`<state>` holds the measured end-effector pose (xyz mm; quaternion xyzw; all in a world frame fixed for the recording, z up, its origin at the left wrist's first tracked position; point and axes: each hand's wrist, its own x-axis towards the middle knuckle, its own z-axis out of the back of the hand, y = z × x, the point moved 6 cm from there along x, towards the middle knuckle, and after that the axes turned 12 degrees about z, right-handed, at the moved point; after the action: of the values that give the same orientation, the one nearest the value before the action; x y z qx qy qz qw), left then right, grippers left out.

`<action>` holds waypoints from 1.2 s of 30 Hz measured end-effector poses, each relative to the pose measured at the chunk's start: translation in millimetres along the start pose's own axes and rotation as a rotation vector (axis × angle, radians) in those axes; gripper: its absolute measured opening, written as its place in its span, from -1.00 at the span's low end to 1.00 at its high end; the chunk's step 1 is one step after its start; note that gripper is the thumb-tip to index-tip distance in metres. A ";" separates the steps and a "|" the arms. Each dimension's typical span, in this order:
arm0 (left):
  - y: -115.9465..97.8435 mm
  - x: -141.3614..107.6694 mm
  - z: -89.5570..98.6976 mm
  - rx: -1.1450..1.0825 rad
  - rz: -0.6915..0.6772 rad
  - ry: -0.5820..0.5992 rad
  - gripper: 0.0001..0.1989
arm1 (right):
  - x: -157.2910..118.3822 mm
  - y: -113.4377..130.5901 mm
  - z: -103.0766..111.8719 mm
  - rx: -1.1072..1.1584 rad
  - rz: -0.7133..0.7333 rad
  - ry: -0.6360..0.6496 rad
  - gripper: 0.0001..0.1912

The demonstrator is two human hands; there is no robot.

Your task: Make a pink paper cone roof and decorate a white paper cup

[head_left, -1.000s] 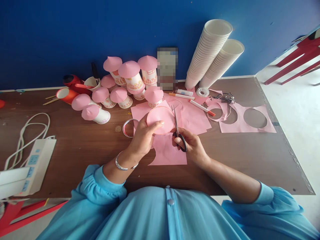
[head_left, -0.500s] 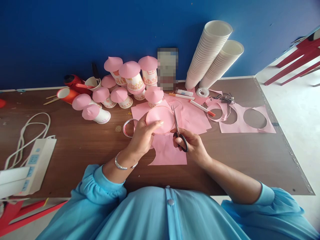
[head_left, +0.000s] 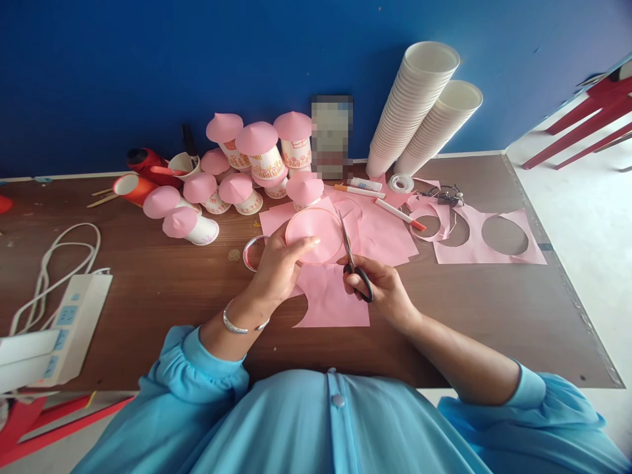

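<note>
Between thumb and fingers, my left hand (head_left: 284,266) pinches a pink paper circle (head_left: 320,227) with an orange-red line along its edge. My right hand (head_left: 382,286) grips black-handled scissors (head_left: 349,247), their blades slightly apart and pointing away from me, just right of the circle. Beneath both hands lies a pink paper offcut (head_left: 336,303) with a curved cut side. More pink paper sheets (head_left: 382,234) spread out behind the scissors. A tape roll (head_left: 253,253) is partly hidden by my left hand.
Several paper cups with pink cone tops (head_left: 257,141) stand at the back left. Stacked white cups (head_left: 412,108) lean at the wall beside a blurred phone-like panel (head_left: 332,138). Markers (head_left: 399,214) and cut-out paper (head_left: 484,230) lie right; a power strip (head_left: 79,322) lies left.
My left hand and the paper circle have shifted slightly left, away from the scissors. The scissors' blades look a little closer together.
</note>
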<state>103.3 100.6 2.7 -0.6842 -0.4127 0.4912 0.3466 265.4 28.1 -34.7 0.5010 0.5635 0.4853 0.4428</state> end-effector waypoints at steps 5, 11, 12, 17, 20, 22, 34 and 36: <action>3.6 2.5 2.2 -0.026 0.035 0.026 -0.75 | -0.4 -0.2 0.5 -0.009 -0.014 0.002 -0.56; 6.7 3.8 4.7 -0.032 0.050 0.027 -0.76 | -1.5 0.8 0.3 -0.031 -0.020 0.001 -0.57; 6.5 3.9 4.9 -0.025 0.049 0.025 -0.76 | -1.4 1.1 0.2 -0.036 -0.018 0.004 -0.58; -0.2 2.9 3.9 0.026 0.009 0.027 -0.80 | -0.8 2.9 0.0 -0.036 -0.002 0.013 -0.61; -5.5 1.3 1.2 0.031 -0.009 0.047 -0.83 | -0.9 3.4 0.4 -0.042 -0.011 0.015 -0.60; -8.6 0.4 0.8 0.053 -0.021 0.031 -0.86 | -1.0 3.9 0.9 -0.050 -0.015 0.015 -0.59; -4.1 7.3 9.4 0.025 -0.014 -0.004 -0.68 | -1.3 4.3 0.1 -0.041 -0.017 0.019 -0.53; -4.3 7.4 10.5 0.032 -0.008 -0.012 -0.70 | -1.3 4.7 -0.1 -0.040 -0.018 0.021 -0.51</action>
<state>93.6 109.8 0.7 -0.6740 -0.4095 0.5007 0.3570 266.1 27.0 -30.0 0.4818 0.5627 0.4976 0.4513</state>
